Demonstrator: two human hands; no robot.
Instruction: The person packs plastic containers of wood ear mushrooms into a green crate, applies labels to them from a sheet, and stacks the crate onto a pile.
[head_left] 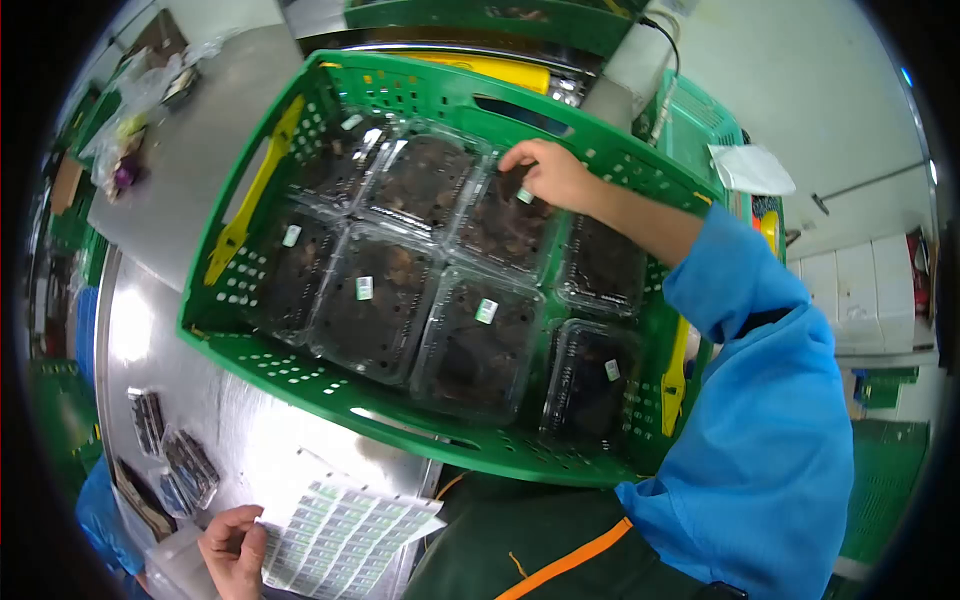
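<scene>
A green plastic crate (465,462) holds several clear lidded containers (430,185) with dark brown contents that I cannot make out. My right hand (553,177) reaches in over a container in the back row, its fingers bent. At its thumb tip is a small white-and-green label (525,195), close against the lid. Similar labels sit on most of the other lids. Low in the view, my left hand (235,553) grips the left edge of a sheet of labels (340,540), which hangs in front of my dark apron.
The crate rests on a metal table (245,420). Small dark packs (190,468) lie on the table at left. Another metal surface (215,110) carries plastic bags and produce. Behind stand another green crate (520,25) and, at right, a light green basket (700,120) with white paper.
</scene>
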